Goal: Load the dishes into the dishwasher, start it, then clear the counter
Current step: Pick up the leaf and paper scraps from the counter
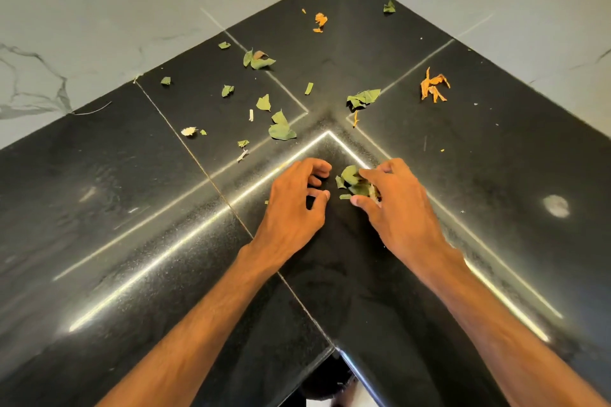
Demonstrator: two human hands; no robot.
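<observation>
A black stone corner counter (pixel 132 195) is strewn with torn green leaf bits and orange peel scraps. My right hand (pixel 396 205) holds a small bunch of green leaf pieces (pixel 352 177) pinched between thumb and fingers, just above the counter's middle. My left hand (pixel 294 205) hovers beside it with fingers loosely curled and nothing in them. Further back lie a folded green leaf (pixel 281 129), a crumpled green leaf (pixel 362 97), a leaf cluster (pixel 259 59), an orange scrap (pixel 433 86) and a smaller orange scrap (pixel 320 21).
White marble wall tiles (pixel 99 10) close the corner on the left and right (pixel 529 10). The counter's inner front edge (pixel 337 349) meets in a notch near my body. A pale round light reflection (pixel 557 205) shows on the right slab.
</observation>
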